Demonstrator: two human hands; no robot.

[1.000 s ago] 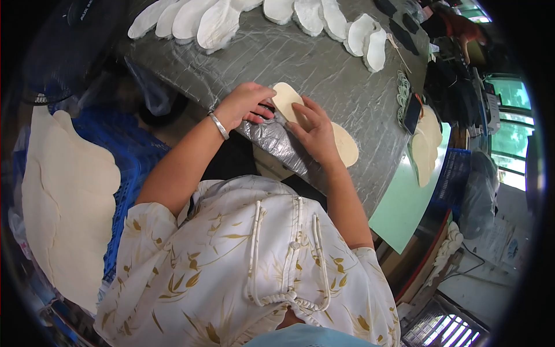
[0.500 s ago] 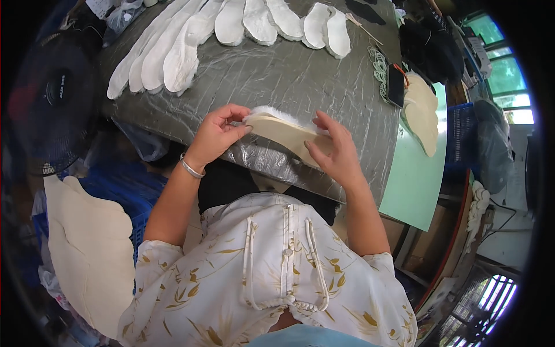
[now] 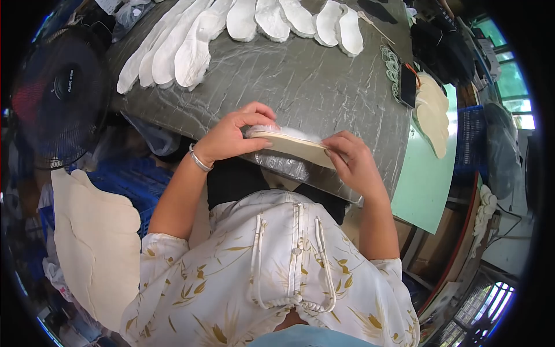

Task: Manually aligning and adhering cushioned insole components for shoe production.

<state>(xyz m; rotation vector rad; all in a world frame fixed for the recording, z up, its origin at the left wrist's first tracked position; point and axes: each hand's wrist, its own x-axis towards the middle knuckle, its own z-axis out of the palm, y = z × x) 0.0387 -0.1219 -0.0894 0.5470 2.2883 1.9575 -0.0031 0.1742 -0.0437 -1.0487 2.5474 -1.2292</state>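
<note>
A: Where's the insole (image 3: 292, 146) right now?

B: Lifted just off the near edge of the grey table (image 3: 300, 81), between both hands, tilted up on edge so its tan side faces the person.

A: And its long axis?

B: Left to right, dipping slightly toward the right. The left hand (image 3: 231, 136) pinches the left end, thumb under and fingers curled over the top. The right hand (image 3: 352, 165) grips the right end, fingers closed on it.

A: Which hand is nearer?

B: Neither; each touches its own end. There may be white fleece on the far face, though that's hard to tell. More white insoles (image 3: 191, 40) lie along the far edge.
</note>
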